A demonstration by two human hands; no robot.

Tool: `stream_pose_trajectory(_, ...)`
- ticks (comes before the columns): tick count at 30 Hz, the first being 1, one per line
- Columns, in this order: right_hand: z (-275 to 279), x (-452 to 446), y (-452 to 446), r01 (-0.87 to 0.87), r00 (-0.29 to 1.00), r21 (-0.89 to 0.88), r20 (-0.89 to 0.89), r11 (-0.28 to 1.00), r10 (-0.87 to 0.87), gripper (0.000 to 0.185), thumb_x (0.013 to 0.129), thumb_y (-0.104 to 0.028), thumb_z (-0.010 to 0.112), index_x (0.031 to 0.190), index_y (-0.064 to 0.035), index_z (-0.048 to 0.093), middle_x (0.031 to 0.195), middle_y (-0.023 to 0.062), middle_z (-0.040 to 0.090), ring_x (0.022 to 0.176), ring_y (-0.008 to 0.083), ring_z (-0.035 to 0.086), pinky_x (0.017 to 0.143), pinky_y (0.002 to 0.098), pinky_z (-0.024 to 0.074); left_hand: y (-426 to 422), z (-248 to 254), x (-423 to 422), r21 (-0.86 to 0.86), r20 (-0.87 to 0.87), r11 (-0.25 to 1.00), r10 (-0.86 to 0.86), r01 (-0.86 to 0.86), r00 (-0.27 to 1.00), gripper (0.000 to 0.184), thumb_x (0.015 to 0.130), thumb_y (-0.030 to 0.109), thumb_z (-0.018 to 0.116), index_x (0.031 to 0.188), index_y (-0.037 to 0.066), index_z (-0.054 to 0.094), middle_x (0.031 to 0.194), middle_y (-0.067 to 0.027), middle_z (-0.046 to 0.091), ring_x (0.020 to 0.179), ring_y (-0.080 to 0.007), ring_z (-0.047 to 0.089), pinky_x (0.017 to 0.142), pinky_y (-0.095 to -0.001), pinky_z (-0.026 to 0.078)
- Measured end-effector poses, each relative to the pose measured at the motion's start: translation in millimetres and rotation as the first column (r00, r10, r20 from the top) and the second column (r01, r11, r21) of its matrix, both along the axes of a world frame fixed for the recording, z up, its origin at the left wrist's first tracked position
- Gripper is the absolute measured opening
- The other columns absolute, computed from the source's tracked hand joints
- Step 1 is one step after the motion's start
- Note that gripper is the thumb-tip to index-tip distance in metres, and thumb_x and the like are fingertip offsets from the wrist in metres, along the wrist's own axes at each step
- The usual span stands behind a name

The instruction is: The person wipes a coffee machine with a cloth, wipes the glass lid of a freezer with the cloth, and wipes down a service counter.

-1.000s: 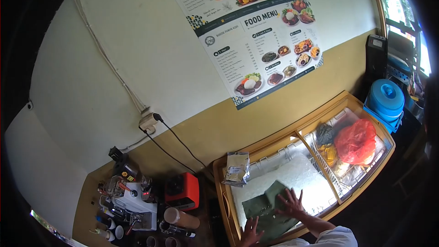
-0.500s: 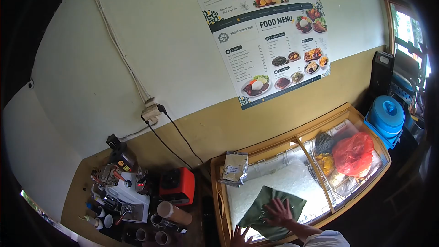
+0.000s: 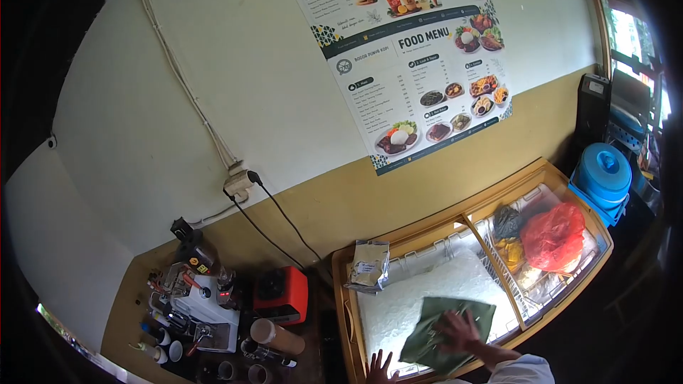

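Note:
A dark green cloth (image 3: 427, 340) lies spread on the glass top of a wood-framed chest freezer (image 3: 346, 316). My right hand (image 3: 459, 333) rests flat on the cloth with its fingers spread, slightly blurred. At the front left edge of the freezer, my left hand (image 3: 380, 368) has its fingers apart and holds nothing, just left of the cloth. Through the glass a large white frosty mass (image 3: 405, 302) shows under the cloth. A silver packet (image 3: 368, 267) sits at the freezer's back left corner.
Right of the divider, a red plastic bag (image 3: 553, 237) shows inside the freezer. A blue lidded bucket (image 3: 605, 171) stands beyond. On the left are a red appliance (image 3: 282, 295), a coffee machine (image 3: 206, 313) and cups. A menu poster (image 3: 420, 64) hangs on the wall.
The green cloth has shifted to the right across the glass with my right hand on it. Earlier it was partly folded; now it is spread wider. My left hand stays near the front left edge.

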State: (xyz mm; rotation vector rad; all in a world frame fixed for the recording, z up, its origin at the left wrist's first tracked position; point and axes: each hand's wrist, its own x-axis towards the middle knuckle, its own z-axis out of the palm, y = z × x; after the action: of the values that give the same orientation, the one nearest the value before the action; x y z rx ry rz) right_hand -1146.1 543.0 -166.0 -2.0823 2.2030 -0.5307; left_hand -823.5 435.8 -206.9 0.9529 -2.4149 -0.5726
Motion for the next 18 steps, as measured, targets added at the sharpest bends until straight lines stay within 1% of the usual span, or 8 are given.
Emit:
stream_pose_trajectory(1,0,-18,-4,0.131,0.956,-0.022,-0.26,0.991,-0.133,0.079,0.081,-0.073,0.053,0.149,-0.0345,0.042,0.161,0.0167,0.024,0.15,0.0349,0.02,0.116,0.0688,0.0027,1,0,1,-0.004,-0.004,1.0,-0.003,0.003,1.0,0.077,0.084,0.028,0.073,0.151,0.012,0.038,0.158,-0.0157,0.031,0.146,-0.0382,0.024,0.118,-0.0537,0.023)
stream_pose_trajectory(4,22,-42,-28,0.588,0.797,-0.01,0.176,0.809,-0.578,0.086,0.084,-0.066,0.056,0.152,-0.0157,0.038,0.161,0.0242,0.017,0.151,0.0402,0.009,0.115,0.0692,-0.0006,4,1,3,-0.012,-0.007,1.0,-0.008,0.008,1.0,0.076,0.085,0.029,0.072,0.151,0.011,0.039,0.158,-0.0156,0.031,0.146,-0.038,0.025,0.118,-0.0535,0.023)
stream_pose_trajectory(6,-1,-18,-43,0.64,0.765,-0.125,0.021,0.758,-0.643,0.089,0.084,-0.065,0.055,0.152,-0.0102,0.036,0.161,0.0274,0.014,0.151,0.0411,0.006,0.115,0.0686,-0.0023,3,1,4,-0.024,-0.014,1.0,-0.013,0.013,1.0,0.075,0.085,0.029,0.072,0.15,0.011,0.039,0.158,-0.0155,0.032,0.146,-0.0378,0.025,0.118,-0.0534,0.022)
stream_pose_trajectory(8,-17,25,-45,0.478,0.872,-0.091,-0.07,0.874,-0.485,0.092,0.084,-0.07,0.052,0.154,-0.0121,0.033,0.161,0.0256,0.015,0.151,0.0418,0.005,0.115,0.0698,-0.0036,3,-1,4,-0.03,-0.023,0.999,-0.014,0.014,1.0,0.075,0.085,0.029,0.072,0.15,0.011,0.04,0.158,-0.0153,0.032,0.146,-0.0376,0.025,0.118,-0.0533,0.022)
stream_pose_trajectory(9,-10,47,-43,0.311,0.946,-0.001,0.096,0.95,-0.31,0.09,0.083,-0.071,0.053,0.153,-0.0178,0.036,0.16,0.0259,0.017,0.15,0.0437,0.009,0.114,0.0716,-0.0007,3,-2,5,-0.03,-0.03,0.999,-0.017,0.016,0.999,0.074,0.085,0.029,0.072,0.15,0.01,0.04,0.158,-0.0153,0.032,0.146,-0.0375,0.025,0.118,-0.0533,0.022)
stream_pose_trajectory(12,-4,64,-44,-0.122,0.99,-0.088,-0.083,0.989,0.115,0.088,0.076,-0.077,0.059,0.147,-0.0265,0.046,0.156,0.02,0.03,0.147,0.0386,0.024,0.113,0.0733,0.0066,1,-8,8,-0.05,-0.037,0.998,-0.048,0.046,0.998,0.073,0.086,0.029,0.071,0.149,0.01,0.041,0.158,-0.0151,0.032,0.146,-0.0373,0.025,0.118,-0.0531,0.022)
stream_pose_trajectory(15,7,25,-75,0.158,0.987,-0.141,0.036,0.977,-0.155,0.082,0.079,-0.073,0.059,0.147,-0.0284,0.047,0.157,0.0207,0.029,0.148,0.0385,0.023,0.114,0.0714,0.0086,1,-11,15,-0.126,0.089,0.989,-0.068,0.079,0.994,0.073,0.082,0.031,0.074,0.146,0.012,0.047,0.157,-0.0139,0.034,0.145,-0.0373,0.028,0.117,-0.0528,0.025)
stream_pose_trajectory(18,12,9,-112,0.511,0.856,-0.14,0.169,0.848,-0.488,0.088,0.081,-0.07,0.058,0.15,-0.018,0.042,0.158,0.0261,0.023,0.149,0.042,0.015,0.115,0.0693,-0.0001,20,12,17,0.039,-0.011,0.999,-0.006,0.006,1.0,0.064,0.085,0.021,0.074,0.143,0.011,0.049,0.154,-0.015,0.037,0.143,-0.0367,0.033,0.113,-0.051,0.035)
